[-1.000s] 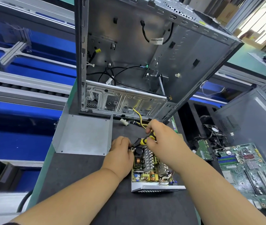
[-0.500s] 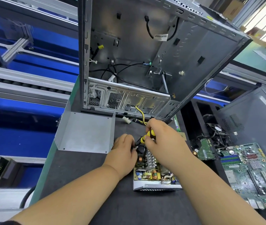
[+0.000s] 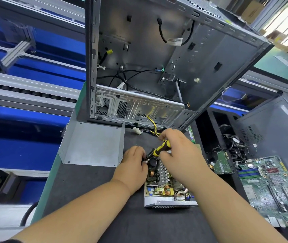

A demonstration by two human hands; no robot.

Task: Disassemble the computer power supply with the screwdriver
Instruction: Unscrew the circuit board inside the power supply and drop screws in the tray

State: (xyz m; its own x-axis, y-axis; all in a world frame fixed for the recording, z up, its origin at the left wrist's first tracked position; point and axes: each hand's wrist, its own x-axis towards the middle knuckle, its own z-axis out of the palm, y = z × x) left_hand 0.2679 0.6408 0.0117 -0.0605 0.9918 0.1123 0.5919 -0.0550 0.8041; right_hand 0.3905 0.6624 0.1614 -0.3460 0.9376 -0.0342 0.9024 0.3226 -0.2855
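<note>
The one power supply (image 3: 167,186) lies open on the dark table (image 3: 87,190). It looks stiff and heavy, its small inside parts easy to break; best held by its metal sides. The left hand (image 3: 132,167) holds its far corner. The right hand (image 3: 178,151) grips one yellow screwdriver (image 3: 161,148).

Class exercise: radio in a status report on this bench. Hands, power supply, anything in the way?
Right hand grips screwdriver, tip at supply's far corner. Left hand steadies power supply, cover off, board exposed. Yellow wires trail close behind; nothing blocking.
</note>
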